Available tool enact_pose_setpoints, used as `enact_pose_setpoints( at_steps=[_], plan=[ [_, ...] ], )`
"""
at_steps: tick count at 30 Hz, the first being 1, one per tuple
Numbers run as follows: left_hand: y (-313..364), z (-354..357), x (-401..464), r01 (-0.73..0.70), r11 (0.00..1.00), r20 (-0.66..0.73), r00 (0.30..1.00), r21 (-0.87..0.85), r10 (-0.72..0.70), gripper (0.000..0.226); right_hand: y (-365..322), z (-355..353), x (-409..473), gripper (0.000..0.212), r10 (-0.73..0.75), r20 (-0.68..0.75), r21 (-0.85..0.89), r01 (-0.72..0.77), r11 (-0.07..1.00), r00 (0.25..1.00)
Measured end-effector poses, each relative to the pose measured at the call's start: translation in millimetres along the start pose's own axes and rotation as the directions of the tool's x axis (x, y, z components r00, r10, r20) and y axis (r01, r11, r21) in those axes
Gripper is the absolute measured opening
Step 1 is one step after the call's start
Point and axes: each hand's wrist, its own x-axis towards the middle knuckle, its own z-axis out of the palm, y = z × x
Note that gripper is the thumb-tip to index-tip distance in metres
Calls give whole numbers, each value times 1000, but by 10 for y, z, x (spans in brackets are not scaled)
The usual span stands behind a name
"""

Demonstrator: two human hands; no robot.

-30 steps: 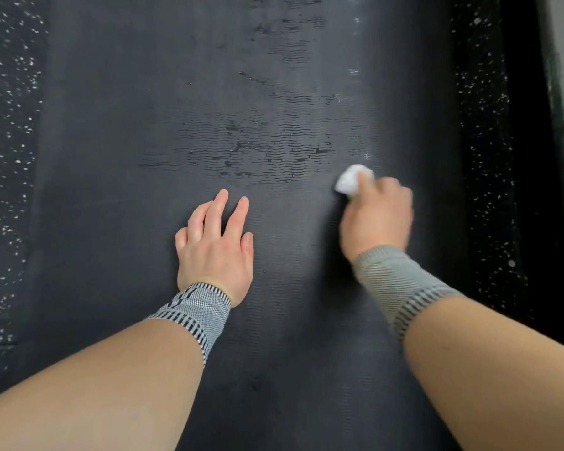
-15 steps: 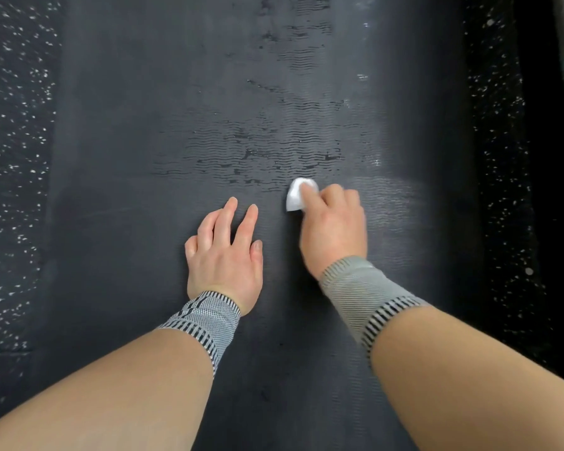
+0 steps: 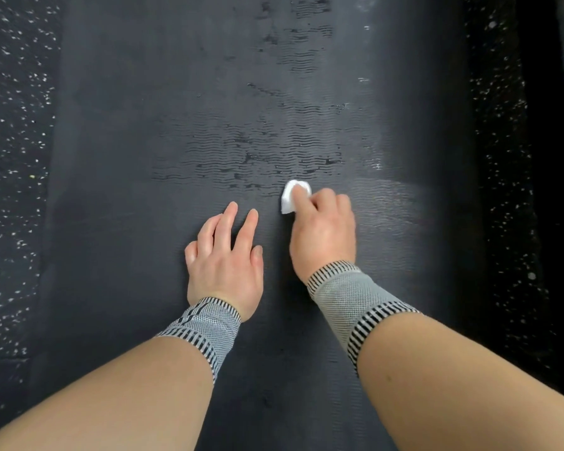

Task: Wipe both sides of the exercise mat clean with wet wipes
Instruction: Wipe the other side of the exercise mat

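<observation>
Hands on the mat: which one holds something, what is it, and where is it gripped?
The right hand grips a white wet wipe, bunched under its fingertips. The left hand rests flat on the mat, holding nothing.

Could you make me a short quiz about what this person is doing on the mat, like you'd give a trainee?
1. True or false: the left hand grips the wet wipe.
2. Which surface does the wipe touch? A) the speckled floor B) the exercise mat C) a wristband
3. Fill in: the wet-looking streaks lie on the side of the hands ____ from the person.

Key
1. False: the right hand holds it; the left rests flat, fingers straight.
2. B
3. farther
</observation>
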Motion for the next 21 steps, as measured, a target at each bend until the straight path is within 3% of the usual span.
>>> enact_pose_setpoints(
  at_steps=[2, 4, 7, 9, 11, 14, 17, 19, 21],
  plan=[
    [-1, 6, 4, -1, 1000, 2, 1000, -3, 1, 52, 86, -26, 49, 32, -33, 12, -32, 33, 999, 999],
    [5, 6, 3, -1, 1000, 5, 1000, -6, 2, 51, 415, -82, 61, 36, 136, -24, -85, -138, 987, 990],
    [1, 15, 11, -2, 1000, 7, 1000, -8, 2, 51, 874, -229, 68, 38, 550, -142, -22, -558, 829, 823],
    [-2, 15, 4, 2, 1000, 6, 1000, -12, -2, 52, 847, -216, 71, 37, 629, -161, -4, -638, 770, 760],
    [-1, 10, -5, 4, 1000, 3, 1000, -7, -4, 52, 586, -145, 87, 34, 535, -138, -17, -542, 840, 834],
    [7, 5, 11, 5, 1000, 0, 1000, -5, -5, 52, -9, 17, 60, 34, 182, -46, 6, -182, 983, 982],
    [17, -7, 17, 24, 1000, -9, 1000, -19, -24, 54, -326, 66, 90, 33, -64, 82, 72, 58, 996, 995],
    [16, -11, 8, 10, 1000, -20, 1000, -8, -10, 56, -207, 26, 138, 37, -89, 109, -4, 90, 996, 990],
    [13, -5, 2, -6, 1000, -30, 1000, 5, 6, 56, 121, -44, 131, 39, 105, 62, -73, -100, 992, 993]
  ],
)
